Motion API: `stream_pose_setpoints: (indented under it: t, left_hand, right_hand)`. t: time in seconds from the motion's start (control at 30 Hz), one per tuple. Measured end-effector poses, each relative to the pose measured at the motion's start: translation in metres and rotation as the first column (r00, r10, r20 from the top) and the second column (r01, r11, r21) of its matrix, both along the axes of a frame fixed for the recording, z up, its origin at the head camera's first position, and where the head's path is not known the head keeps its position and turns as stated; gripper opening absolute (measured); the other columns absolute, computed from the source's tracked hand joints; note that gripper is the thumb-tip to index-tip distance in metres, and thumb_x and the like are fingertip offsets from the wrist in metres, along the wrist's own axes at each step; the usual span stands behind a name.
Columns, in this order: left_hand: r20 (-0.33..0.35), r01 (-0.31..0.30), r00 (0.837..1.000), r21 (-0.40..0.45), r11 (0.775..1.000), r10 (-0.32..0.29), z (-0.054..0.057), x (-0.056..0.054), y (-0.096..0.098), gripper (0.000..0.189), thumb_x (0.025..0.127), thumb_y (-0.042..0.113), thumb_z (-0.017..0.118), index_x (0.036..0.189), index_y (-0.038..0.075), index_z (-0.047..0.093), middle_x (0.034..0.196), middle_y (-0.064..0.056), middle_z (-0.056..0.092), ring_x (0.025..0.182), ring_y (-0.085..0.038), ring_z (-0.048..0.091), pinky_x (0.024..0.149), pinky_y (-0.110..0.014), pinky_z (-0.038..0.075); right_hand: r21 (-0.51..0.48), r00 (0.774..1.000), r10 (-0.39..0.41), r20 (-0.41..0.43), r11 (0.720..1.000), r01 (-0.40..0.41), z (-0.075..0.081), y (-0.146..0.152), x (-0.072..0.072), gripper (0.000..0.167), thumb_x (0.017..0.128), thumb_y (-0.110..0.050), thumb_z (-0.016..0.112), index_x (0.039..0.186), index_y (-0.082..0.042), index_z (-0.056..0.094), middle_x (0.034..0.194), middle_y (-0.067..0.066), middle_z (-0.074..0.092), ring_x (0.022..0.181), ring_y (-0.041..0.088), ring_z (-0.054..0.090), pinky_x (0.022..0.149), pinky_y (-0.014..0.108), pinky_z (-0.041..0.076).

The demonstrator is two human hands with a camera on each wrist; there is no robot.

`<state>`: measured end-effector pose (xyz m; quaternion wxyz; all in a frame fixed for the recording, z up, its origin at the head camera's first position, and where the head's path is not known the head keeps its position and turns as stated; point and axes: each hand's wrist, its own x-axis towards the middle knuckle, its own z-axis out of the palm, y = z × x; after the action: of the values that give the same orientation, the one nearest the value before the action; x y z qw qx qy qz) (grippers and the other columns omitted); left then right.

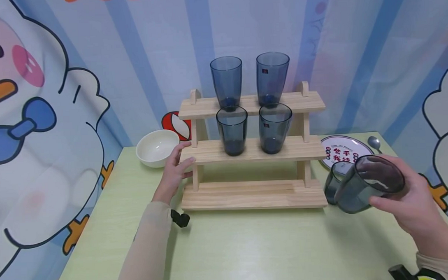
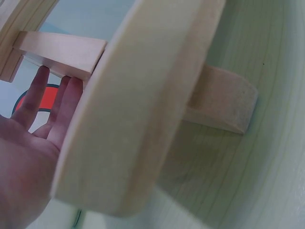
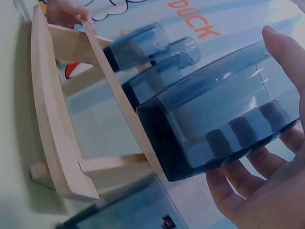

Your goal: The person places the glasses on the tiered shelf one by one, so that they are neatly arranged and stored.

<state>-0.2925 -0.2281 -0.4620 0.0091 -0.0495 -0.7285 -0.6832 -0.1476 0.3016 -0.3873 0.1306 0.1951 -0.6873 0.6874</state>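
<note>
A three-tier wooden display rack [image 1: 248, 201] stands on the table. My left hand [image 1: 175, 172] grips the left end of its middle shelf; in the left wrist view several fingers [image 2: 31, 102] reach to the upright. My right hand [image 1: 419, 207] holds a tinted blue-grey glass [image 1: 370, 184] off the rack's right end, tilted with its mouth towards me. Behind it, another glass [image 1: 331, 185] is partly hidden. On the middle shelf stand two upright glasses [image 1: 233, 133] side by side, with two more glasses [image 1: 226, 80] upright on the top shelf.
Left of the rack sits a white bowl [image 1: 155, 148]. At the back right lie a plate with red lettering [image 1: 339, 146] and a metal spoon [image 1: 374, 143]. A curtain with cartoon ducks [image 1: 242, 24] hangs behind the pale green table [image 1: 250, 246].
</note>
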Motion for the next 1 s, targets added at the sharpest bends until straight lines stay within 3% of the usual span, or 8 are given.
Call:
stream_pose_setpoints:
  t: [0.17,0.4,1.0]
  left_hand:
    - [-0.004,0.006,1.0,0.008,1.0,-0.006,0.001,0.001,0.0,0.055,0.103,0.022,0.068,0.153,0.029,0.047,0.157,-0.01,0.046,0.131,-0.039,0.053,0.101,-0.067,0.051]
    - [0.002,0.0,1.0,0.013,1.0,0.0,0.001,0.001,0.0,0.053,0.102,0.023,0.068,0.152,0.032,0.049,0.157,-0.01,0.046,0.131,-0.038,0.053,0.101,-0.067,0.051]
    - [-0.002,-0.001,1.0,0.015,1.0,0.001,0.0,-0.001,0.0,0.055,0.102,0.022,0.068,0.152,0.028,0.048,0.156,-0.01,0.047,0.13,-0.038,0.053,0.1,-0.067,0.051]
  right_hand:
    - [0.02,0.997,0.069,0.033,0.997,-0.07,0.0,-0.016,-0.005,0.082,0.075,0.036,0.065,0.149,0.005,0.048,0.133,0.005,0.063,0.118,0.011,0.066,0.087,0.023,0.06]
    - [0.075,0.994,0.07,0.083,0.994,-0.076,-0.002,-0.041,-0.011,0.081,0.077,0.029,0.071,0.149,-0.001,0.051,0.133,0.003,0.063,0.114,0.012,0.067,0.087,0.022,0.06]
    - [0.157,0.988,0.114,0.106,0.979,-0.13,-0.014,-0.104,-0.037,0.078,0.08,0.013,0.083,0.149,-0.006,0.05,0.136,0.009,0.061,0.122,0.018,0.064,0.098,0.025,0.057]
